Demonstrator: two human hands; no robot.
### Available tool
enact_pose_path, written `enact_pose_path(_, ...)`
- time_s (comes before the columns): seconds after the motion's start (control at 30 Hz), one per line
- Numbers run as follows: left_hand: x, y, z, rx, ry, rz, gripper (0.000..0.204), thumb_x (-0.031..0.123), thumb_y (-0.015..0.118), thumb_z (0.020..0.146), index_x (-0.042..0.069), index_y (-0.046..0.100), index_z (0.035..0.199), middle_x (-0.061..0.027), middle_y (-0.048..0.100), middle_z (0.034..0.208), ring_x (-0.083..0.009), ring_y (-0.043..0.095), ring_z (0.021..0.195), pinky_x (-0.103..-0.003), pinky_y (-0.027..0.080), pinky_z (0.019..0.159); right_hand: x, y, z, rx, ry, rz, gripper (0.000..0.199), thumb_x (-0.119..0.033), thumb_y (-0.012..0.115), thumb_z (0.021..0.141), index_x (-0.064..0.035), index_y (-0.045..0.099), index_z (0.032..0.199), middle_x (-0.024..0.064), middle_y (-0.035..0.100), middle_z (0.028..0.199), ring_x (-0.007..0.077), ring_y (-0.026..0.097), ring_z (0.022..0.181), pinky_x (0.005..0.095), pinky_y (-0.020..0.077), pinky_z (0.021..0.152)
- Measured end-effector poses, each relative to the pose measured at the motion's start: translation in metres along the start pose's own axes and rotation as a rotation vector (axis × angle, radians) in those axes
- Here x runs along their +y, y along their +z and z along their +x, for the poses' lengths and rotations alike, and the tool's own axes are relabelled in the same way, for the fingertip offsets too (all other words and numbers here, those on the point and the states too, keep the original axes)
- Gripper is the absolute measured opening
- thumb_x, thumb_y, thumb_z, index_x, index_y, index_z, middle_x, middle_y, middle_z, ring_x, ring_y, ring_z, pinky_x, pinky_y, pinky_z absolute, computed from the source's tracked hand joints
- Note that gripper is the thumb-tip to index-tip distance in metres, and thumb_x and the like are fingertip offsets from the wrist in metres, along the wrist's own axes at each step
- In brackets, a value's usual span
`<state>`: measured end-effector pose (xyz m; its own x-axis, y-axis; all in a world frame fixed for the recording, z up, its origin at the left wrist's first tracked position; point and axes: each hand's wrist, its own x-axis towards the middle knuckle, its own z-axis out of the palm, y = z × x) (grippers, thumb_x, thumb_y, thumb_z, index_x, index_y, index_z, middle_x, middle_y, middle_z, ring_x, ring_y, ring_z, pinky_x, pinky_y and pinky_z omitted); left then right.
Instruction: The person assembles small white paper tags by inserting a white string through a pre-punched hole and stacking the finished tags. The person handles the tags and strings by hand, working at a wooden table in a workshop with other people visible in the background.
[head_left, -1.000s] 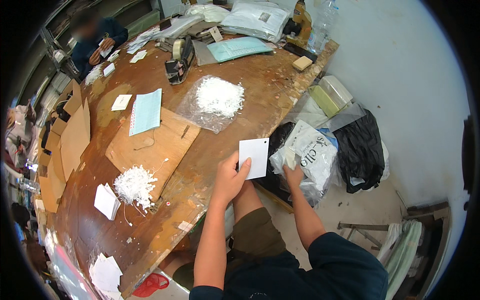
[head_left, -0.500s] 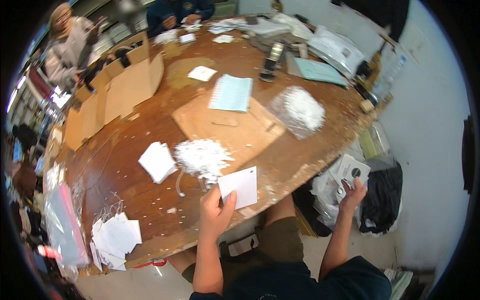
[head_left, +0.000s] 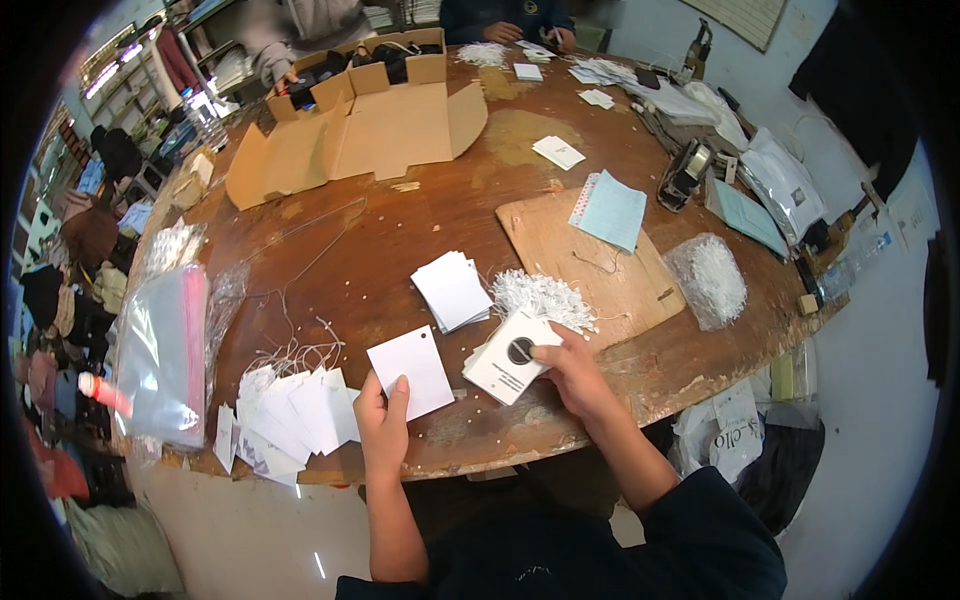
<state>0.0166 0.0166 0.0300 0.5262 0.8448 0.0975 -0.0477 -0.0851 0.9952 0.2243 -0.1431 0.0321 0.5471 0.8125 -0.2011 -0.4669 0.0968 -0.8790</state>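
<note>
My left hand (head_left: 385,415) pinches a blank white hang tag (head_left: 415,375), with a small hole near its top corner, between thumb and fingers. Just to the right, my right hand (head_left: 575,372) grips a few white printed cards (head_left: 503,375) marked with a black circle, its thumb on the top one. Beyond them, a stack of blank white tags (head_left: 452,290) lies beside a heap of white tag strings (head_left: 545,300). Strung tags (head_left: 300,415) are fanned out on the table left of my left hand.
A wooden board (head_left: 540,225) carries a light-blue notebook (head_left: 612,212); a bag of white strings (head_left: 708,282) lies beside it. Clear plastic sleeves (head_left: 165,350) sit at the left edge, an opened cardboard box (head_left: 395,135) farther back. Across the table (head_left: 370,235) another person's hands (head_left: 500,33) handle cards.
My right hand has brought the printed cards from beyond the table's right edge to over the table, close to my left hand. The left still holds its tag. The view has swung left.
</note>
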Motion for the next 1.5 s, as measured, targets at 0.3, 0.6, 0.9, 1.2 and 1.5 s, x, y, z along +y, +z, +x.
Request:
enact_pose_path(0.3, -0.021, -0.025, -0.032, 0.184, -0.026, -0.012, 0.024, 0.012, 0.056, 0.101, -0.006, 0.062, 0.118, -0.0076, 0.069, 0.102, -0.0117, 0.060, 0.095, -0.030, 0.048, 0.085, -0.017, 0.042, 0.036, -0.103, -0.081, -0.305, 0.046, -0.016, 0.072, 0.090, 0.0048, 0.057, 0.127, 0.0110, 0.067, 0.112, 0.0162, 0.064, 0.102, 0.0320, 0.0512, 0.092)
enact_pose_path(0.6, -0.033, -0.027, -0.034, 0.280, 0.040, -0.149, 0.025, 0.012, 0.054, 0.103, -0.005, 0.060, 0.121, -0.0081, 0.068, 0.107, -0.0123, 0.060, 0.097, -0.030, 0.048, 0.087, -0.025, 0.118, 0.157, -0.289, -0.564, -0.998, 0.052, -0.031, 0.080, 0.079, 0.0037, 0.065, 0.116, 0.0208, 0.072, 0.098, 0.0279, 0.070, 0.093, 0.0373, 0.0540, 0.085)
enact_pose_path(0.9, -0.035, -0.030, -0.042, 0.243, 0.052, -0.160, 0.026, 0.013, 0.055, 0.103, -0.005, 0.060, 0.121, -0.0073, 0.068, 0.107, -0.0115, 0.061, 0.097, -0.029, 0.048, 0.086, -0.005, 0.145, 0.221, -0.403, 0.003, -0.805, 0.060, -0.037, 0.078, 0.080, 0.0041, 0.061, 0.121, 0.0145, 0.068, 0.102, 0.0217, 0.067, 0.088, 0.0355, 0.0525, 0.071)
enact_pose_path(1.2, -0.012, -0.016, -0.002, 0.409, -0.005, -0.808, 0.043, 0.023, 0.050, 0.102, 0.002, 0.047, 0.140, -0.0129, 0.053, 0.139, -0.0231, 0.051, 0.128, -0.042, 0.039, 0.110, 0.044, 0.158, 0.117, 0.071, 0.000, -0.024, 0.050, -0.016, 0.078, 0.084, -0.0041, 0.044, 0.119, 0.0136, 0.058, 0.113, 0.0179, 0.061, 0.100, 0.0341, 0.0526, 0.080)
enact_pose_path(1.5, -0.009, 0.007, 0.070, 0.526, 0.023, -0.899, 0.039, 0.026, 0.046, 0.103, 0.001, 0.046, 0.134, -0.0126, 0.054, 0.137, -0.0248, 0.051, 0.131, -0.042, 0.039, 0.111, 0.069, 0.154, 0.101, 0.006, -0.078, -0.254, 0.091, -0.006, 0.076, 0.081, -0.0081, 0.023, 0.155, 0.0160, 0.059, 0.121, 0.0243, 0.062, 0.110, 0.0358, 0.0510, 0.094)
